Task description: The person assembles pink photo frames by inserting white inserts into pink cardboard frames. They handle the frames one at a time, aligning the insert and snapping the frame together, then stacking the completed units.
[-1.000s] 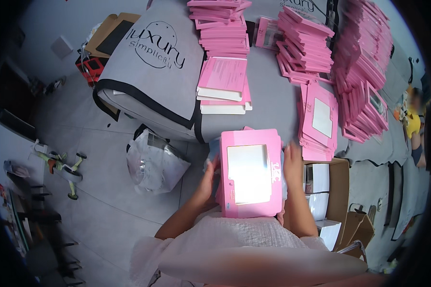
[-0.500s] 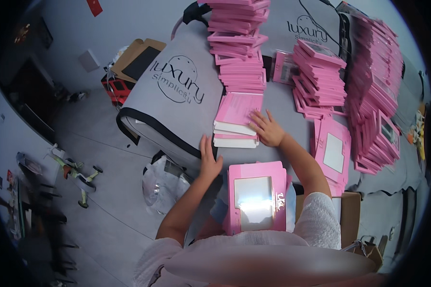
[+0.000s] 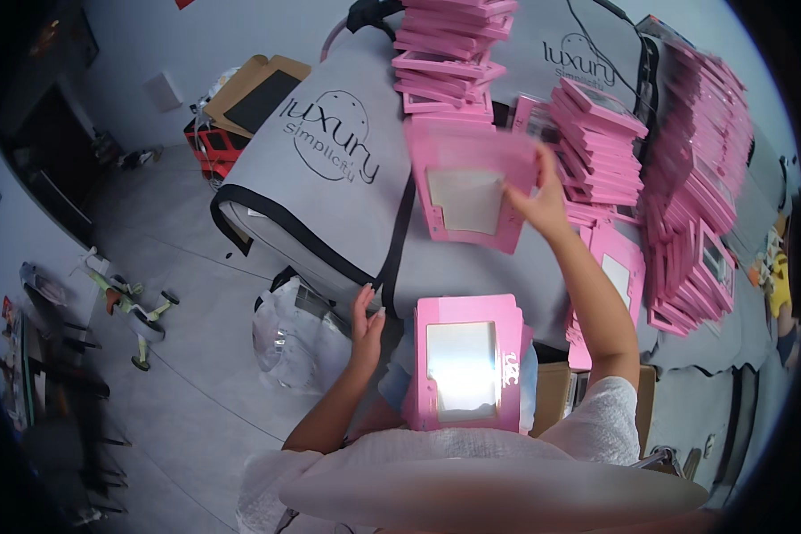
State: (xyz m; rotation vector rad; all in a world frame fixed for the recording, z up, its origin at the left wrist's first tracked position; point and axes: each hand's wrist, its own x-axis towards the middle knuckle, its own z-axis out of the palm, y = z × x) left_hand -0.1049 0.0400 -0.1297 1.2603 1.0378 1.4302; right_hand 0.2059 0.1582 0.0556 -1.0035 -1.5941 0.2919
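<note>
My right hand grips the right side of a pink carton with a clear window, tilted above the grey padded seat. Behind the carton rises a tall stack of pink boxes, its lower part hidden. My left hand is low at the seat's front edge, fingers stretched out, nothing in them. On my lap lies a pile of flat pink windowed cartons, the top window shining with glare.
More pink box stacks stand right, a shorter one and a long leaning one. Loose pink cartons lie near my right arm. A grey padded backrest is left; a clear plastic bag and a small bike are on the floor.
My right hand has gone from resting on the pink boxes with white edges to holding up a windowed carton. The left hand has drawn back toward me, down the seat's edge.
</note>
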